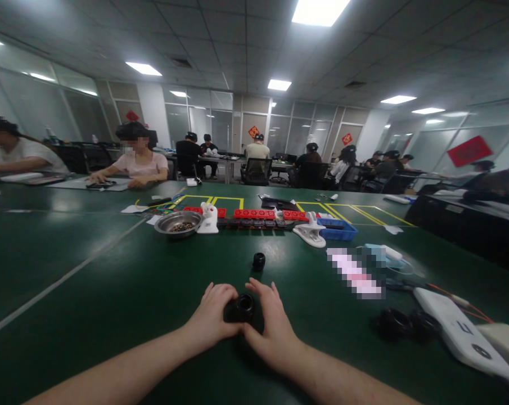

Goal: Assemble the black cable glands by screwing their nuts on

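Observation:
A black hollow round part, its opening facing up toward me, sits low over the green table between my hands. My left hand curls around its left side, thumb below and fingers above. From the right, my right hand arches around the same part, with its thumb at the near edge and index finger at the far edge. The two thumbs meet close together in front. Just beyond my fingers stands a smaller-looking black round part. Two more black round parts lie to the right, blurred.
A metal bowl holding small brass-coloured pieces stands beyond my left hand. Red and black strips lie between white clamps, near a blue tray. At right lies a white device with cables. Co-workers sit farther off.

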Tool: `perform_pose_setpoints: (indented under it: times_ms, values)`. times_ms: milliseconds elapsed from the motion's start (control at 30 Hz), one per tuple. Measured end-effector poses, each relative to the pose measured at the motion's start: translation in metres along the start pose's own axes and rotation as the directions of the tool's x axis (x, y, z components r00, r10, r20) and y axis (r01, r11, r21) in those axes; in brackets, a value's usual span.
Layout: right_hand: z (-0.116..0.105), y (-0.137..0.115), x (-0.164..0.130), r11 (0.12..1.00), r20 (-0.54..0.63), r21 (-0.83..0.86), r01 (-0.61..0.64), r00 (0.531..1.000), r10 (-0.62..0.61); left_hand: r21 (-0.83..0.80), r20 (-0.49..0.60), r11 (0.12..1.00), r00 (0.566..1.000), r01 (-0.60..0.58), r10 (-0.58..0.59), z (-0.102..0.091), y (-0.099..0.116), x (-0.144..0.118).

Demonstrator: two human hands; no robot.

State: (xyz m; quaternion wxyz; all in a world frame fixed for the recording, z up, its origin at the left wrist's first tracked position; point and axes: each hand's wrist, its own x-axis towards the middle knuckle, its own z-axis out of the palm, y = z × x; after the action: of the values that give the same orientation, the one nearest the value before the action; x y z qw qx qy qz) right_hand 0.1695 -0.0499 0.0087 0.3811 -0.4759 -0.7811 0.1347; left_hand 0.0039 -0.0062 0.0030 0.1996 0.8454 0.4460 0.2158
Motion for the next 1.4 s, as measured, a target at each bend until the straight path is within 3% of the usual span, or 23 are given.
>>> perform_pose_setpoints:
  times_ms: [367, 633, 1000, 1167, 1400]
  values:
    - [0.0065, 0.0034, 0.0034, 0.992, -0.061, -0.060, -0.109, 0.993, 0.105, 0.000, 0.005, 1.000, 1.000, 0.000, 0.000, -0.0008, 0.0020, 0.0008]
    - [-0.0009, -0.0007, 0.0017, 0.998, 0.057, -0.050, 0.044, 0.998, -0.041, 0.000, -0.009, 1.000, 1.000, 0.002, -0.002, -0.0005, 0.0013, 0.0012]
    - [0.0024, 0.0004, 0.0038, 0.995, -0.048, -0.068, -0.071, 0.996, 0.068, -0.004, 0.017, 1.000, 1.000, 0.011, -0.011, -0.0008, 0.0010, 0.0011]
    - [0.0014, -0.0011, 0.0021, 0.999, -0.031, -0.049, 0.003, 1.000, -0.004, -0.002, 0.006, 1.000, 1.000, 0.008, -0.008, -0.0015, 0.0025, 0.0003]
    - [0.0010, -0.0011, 0.0022, 0.999, -0.012, -0.034, 0.000, 1.000, -0.001, -0.003, 0.009, 1.000, 1.000, 0.013, -0.013, -0.0031, 0.0047, 0.0001]
